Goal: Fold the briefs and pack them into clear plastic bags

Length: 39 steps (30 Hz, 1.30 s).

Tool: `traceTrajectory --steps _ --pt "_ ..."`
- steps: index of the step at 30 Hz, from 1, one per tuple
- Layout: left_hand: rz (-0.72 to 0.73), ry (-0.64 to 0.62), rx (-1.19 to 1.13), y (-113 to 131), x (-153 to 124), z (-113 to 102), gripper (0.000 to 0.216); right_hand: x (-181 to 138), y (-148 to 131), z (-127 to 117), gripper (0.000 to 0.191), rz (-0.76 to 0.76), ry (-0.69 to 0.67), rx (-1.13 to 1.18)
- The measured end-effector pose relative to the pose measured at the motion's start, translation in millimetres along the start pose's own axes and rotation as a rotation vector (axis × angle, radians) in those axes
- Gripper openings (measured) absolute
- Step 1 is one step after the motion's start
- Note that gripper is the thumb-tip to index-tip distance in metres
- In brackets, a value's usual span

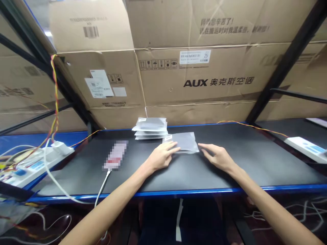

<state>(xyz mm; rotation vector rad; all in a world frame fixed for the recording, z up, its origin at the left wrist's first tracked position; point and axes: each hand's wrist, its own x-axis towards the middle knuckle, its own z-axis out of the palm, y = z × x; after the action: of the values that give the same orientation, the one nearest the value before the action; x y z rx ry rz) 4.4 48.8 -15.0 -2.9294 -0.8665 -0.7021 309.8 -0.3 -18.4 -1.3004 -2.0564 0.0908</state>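
A flat frosted plastic pouch (185, 142) with a small white label at its upper left corner lies on the dark mat. My left hand (161, 156) rests on its left side, fingers stretched over the lower left edge. Just off the right edge of the pouch is my right hand (216, 156), its fingers extended and apart, holding nothing. Behind and to the left stands a short stack of similar pouches (152, 125), the top one also labelled. What the pouches contain cannot be made out.
A blurred-out phone-like device (116, 154) with a white cable (103, 187) lies left. Power strips sit at the left (38, 166) and right (308, 149). A cardboard wall (163, 88) backs the black mat (230, 173), between dark metal posts. A blue edge (163, 193) runs along the front.
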Motion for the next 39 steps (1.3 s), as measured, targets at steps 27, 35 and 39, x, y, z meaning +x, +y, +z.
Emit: traceTrajectory --steps 27,35,39 --pt "0.178 0.113 -0.114 32.3 7.0 7.5 0.018 9.1 -33.2 18.2 0.034 -0.389 -0.219 -0.157" --pt "0.188 0.114 -0.083 32.9 5.3 6.3 0.021 3.1 -37.1 19.6 0.033 -0.396 -0.198 -0.177" --pt "0.183 0.058 0.052 22.4 2.6 -2.5 0.021 -6.2 -32.3 15.2 0.030 -0.426 -0.158 -0.172"
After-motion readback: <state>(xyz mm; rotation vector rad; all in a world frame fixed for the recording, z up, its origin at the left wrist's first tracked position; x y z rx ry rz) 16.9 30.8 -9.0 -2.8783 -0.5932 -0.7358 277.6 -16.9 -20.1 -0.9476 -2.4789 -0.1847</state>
